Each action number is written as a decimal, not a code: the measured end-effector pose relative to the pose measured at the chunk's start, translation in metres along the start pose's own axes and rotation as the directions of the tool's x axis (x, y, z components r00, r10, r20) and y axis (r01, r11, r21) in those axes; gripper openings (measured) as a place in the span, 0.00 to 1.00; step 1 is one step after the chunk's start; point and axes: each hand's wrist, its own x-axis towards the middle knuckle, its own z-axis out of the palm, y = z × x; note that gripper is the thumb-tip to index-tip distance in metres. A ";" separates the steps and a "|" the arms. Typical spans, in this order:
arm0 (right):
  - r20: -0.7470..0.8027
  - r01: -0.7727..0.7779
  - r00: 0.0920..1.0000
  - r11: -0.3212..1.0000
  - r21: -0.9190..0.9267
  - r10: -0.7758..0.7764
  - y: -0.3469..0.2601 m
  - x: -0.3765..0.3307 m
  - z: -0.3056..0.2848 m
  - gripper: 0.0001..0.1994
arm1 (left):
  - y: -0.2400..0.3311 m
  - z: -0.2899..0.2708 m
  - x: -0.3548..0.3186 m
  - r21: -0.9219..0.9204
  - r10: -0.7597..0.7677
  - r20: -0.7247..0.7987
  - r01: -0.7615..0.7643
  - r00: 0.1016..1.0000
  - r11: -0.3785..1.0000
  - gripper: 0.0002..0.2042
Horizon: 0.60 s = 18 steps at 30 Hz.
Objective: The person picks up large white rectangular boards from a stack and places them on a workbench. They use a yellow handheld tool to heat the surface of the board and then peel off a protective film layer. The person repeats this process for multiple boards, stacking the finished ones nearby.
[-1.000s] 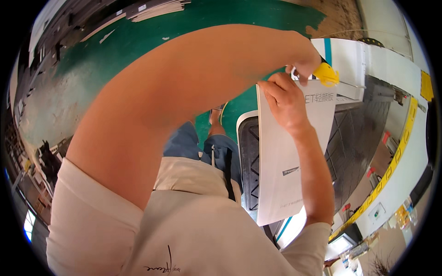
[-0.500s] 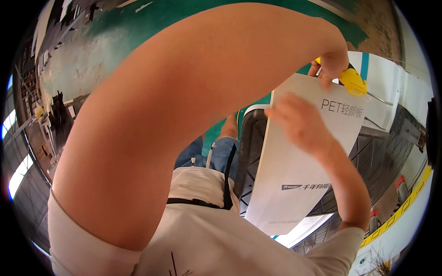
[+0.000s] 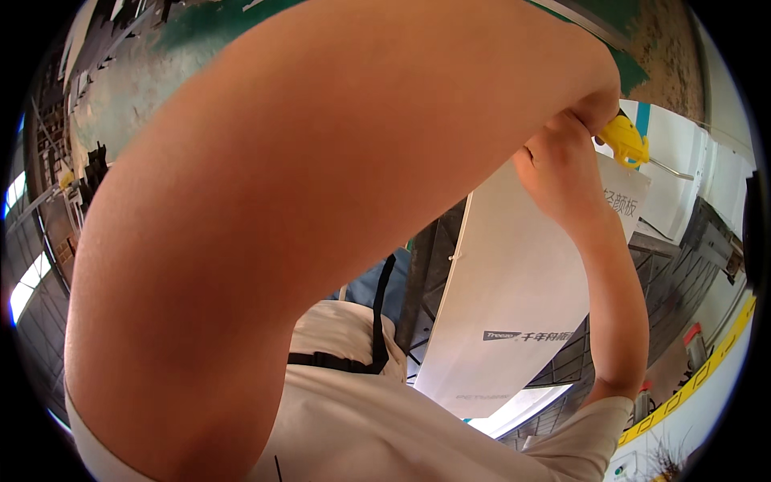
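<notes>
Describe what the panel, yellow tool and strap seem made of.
Panel: perhaps coated board, smooth and matte; pale, even face.
Yellow tool: probably plastic, slightly glossy; bright uniform colour, moulded-looking curves.
Strap: likely woven fabric, matte; bends softly without shine.

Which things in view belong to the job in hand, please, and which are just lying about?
Apparently in use:
yellow tool, apparently gripped by the left hand
white board, partly hidden behind the right hand

Apparently just around:
yellow marked strip
red-topped fixture
twiggy bundle, lower right
</notes>
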 end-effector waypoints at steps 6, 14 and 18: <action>0.000 0.101 0.995 0.987 -0.123 -0.101 0.006 0.005 0.013 0.15 | 0.002 0.009 -0.003 0.037 -0.015 -0.050 0.017 0.999 0.999 0.15; 0.238 0.131 0.955 0.971 0.202 -0.178 -0.085 -0.103 0.025 0.13 | 0.010 0.009 -0.013 0.086 -0.097 -0.165 0.112 0.981 0.990 0.14; 0.289 0.061 0.944 0.944 0.324 -0.160 -0.133 -0.164 0.030 0.15 | 0.021 0.004 -0.014 0.141 -0.157 -0.246 0.195 0.957 0.971 0.13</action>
